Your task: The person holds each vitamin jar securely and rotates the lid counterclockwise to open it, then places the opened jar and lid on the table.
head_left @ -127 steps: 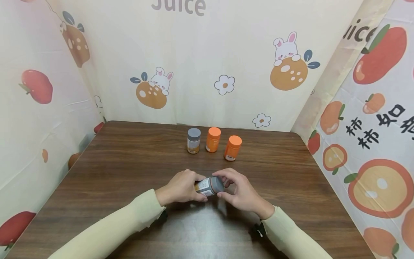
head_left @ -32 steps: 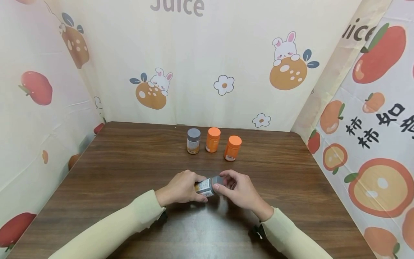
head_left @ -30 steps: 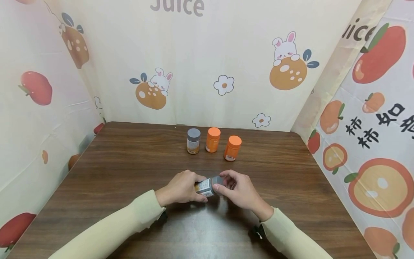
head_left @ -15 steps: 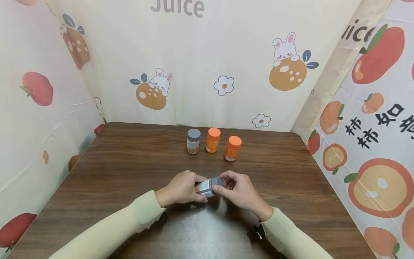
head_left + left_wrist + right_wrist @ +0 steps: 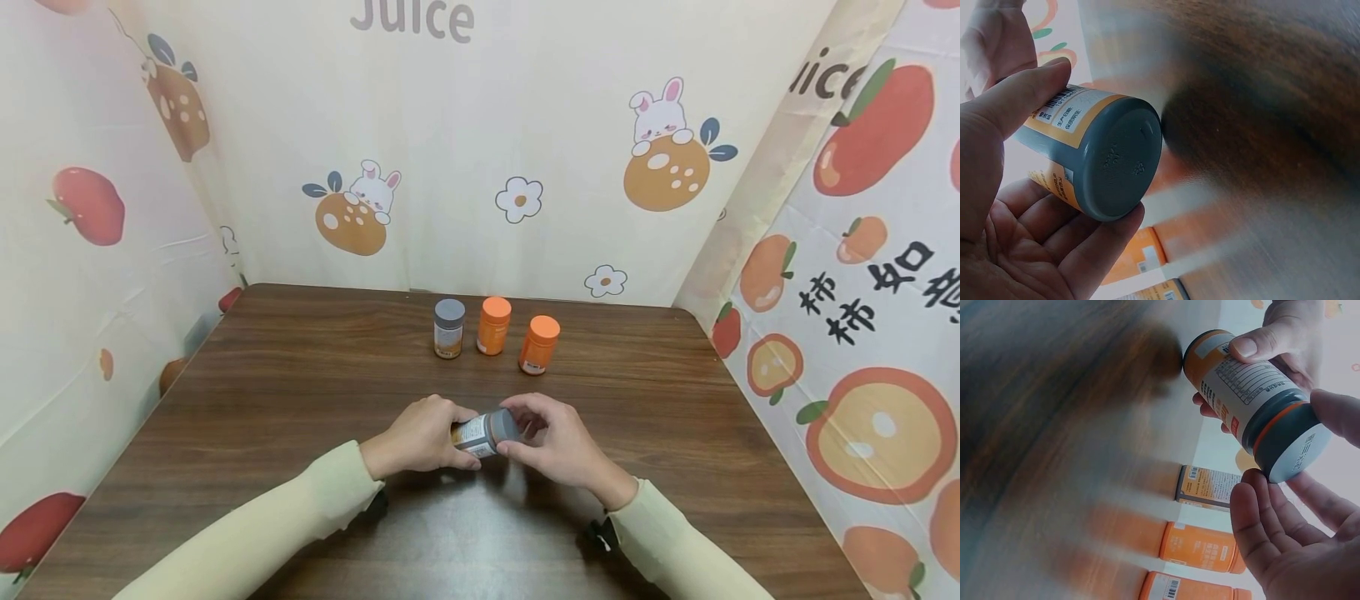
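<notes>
My left hand (image 5: 422,433) grips a grey supplement bottle (image 5: 474,435) round its body. The bottle lies tilted over the table, cap end toward the right; the left wrist view shows its grey base (image 5: 1124,159) between thumb and fingers. At the other end, my right hand (image 5: 561,442) holds the grey cap (image 5: 505,426) between thumb and fingertips. In the right wrist view, an orange band (image 5: 1274,422) shows between the cap (image 5: 1291,444) and the bottle's shoulder. The cap sits on the bottle; how tightly, I cannot tell.
Behind the hands stand three upright bottles: a grey-capped one (image 5: 448,329), an orange one (image 5: 493,326) and another orange one (image 5: 539,345) slightly nearer. The brown wooden table (image 5: 315,367) meets fruit-printed curtains (image 5: 450,233) at the back and sides.
Over the last half second the right hand's fingers have spread and shifted slightly round the cap, so more of it shows. The left hand and bottle stay in place, as do the standing bottles.
</notes>
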Tool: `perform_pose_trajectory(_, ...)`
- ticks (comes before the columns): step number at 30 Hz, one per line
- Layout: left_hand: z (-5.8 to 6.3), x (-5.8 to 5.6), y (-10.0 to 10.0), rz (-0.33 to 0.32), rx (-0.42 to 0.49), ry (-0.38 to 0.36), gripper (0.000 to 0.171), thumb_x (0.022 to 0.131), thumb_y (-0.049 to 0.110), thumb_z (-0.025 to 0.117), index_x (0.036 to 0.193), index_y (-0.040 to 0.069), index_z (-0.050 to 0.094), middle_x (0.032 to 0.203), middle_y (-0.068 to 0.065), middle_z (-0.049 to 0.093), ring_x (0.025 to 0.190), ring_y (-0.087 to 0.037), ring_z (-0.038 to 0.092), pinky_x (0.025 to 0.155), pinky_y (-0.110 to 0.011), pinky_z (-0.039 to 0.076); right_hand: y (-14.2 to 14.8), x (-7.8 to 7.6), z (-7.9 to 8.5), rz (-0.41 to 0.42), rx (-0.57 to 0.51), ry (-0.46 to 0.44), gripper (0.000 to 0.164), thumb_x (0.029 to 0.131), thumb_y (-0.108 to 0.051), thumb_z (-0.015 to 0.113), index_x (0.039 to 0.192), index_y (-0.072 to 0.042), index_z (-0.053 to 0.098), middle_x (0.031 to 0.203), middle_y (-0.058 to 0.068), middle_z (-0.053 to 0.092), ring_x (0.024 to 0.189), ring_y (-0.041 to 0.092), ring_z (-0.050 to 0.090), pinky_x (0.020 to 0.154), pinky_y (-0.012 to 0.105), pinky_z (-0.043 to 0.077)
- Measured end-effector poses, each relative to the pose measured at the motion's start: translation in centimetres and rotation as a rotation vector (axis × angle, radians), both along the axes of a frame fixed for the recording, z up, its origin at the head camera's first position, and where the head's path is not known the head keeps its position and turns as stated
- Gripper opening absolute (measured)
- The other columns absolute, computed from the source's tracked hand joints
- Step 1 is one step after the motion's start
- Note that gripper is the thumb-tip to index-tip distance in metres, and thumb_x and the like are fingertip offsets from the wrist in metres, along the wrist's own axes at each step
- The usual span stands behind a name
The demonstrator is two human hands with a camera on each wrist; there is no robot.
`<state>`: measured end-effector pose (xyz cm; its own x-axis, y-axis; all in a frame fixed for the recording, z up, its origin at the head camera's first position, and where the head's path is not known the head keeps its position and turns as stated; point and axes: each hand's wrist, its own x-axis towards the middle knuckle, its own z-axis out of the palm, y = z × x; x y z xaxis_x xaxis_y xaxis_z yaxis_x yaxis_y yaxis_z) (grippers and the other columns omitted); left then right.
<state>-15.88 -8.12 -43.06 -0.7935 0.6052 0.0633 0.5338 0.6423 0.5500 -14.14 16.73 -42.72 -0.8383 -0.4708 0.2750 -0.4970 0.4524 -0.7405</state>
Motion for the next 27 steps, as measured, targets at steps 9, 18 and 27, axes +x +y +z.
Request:
perform_pose_trajectory(9,-0.11,0.04,0.02,-0.002,0.002,0.015,0.044,0.074,0.039,0.093,0.111,0.021,0.078,0.078,0.014,0.066,0.065,-0.002,0.058,0.057,-0.024,0.048,0.05,0.00,0.26,0.058,0.010,0.060,0.056,0.074,-0.006,0.092,0.125,-0.012,0.068,0.115,-0.009,0.065,0.092,0.013,0.064,0.080,0.040,0.057)
perform_pose_trajectory(18,-0.19,0.03,-0.02,0.003,0.008,0.000,0.048,0.074,0.039,0.092,0.115,0.018,0.078,0.081,0.012,0.068,0.066,-0.002,0.058,0.057,-0.024,0.048,0.13,0.00,0.07,0.059,0.005,0.077,0.060,0.075,-0.010,0.093,0.127,-0.020,0.066,0.114,-0.009,0.065,0.092,0.014,0.064,0.079,0.039,0.058)
perform_pose_trajectory(27,-0.22,-0.01,-0.03,0.005,0.022,-0.012,0.046,0.074,0.037,0.093,0.113,0.018,0.078,0.079,0.013,0.067,0.067,-0.004,0.058,0.058,-0.025,0.048,0.01,0.14,0.05,-0.046,0.011,-0.001,0.043,0.086,-0.033,0.085,0.122,-0.016,0.068,0.102,-0.005,0.067,0.085,0.019,0.065,0.071,0.038,0.058)
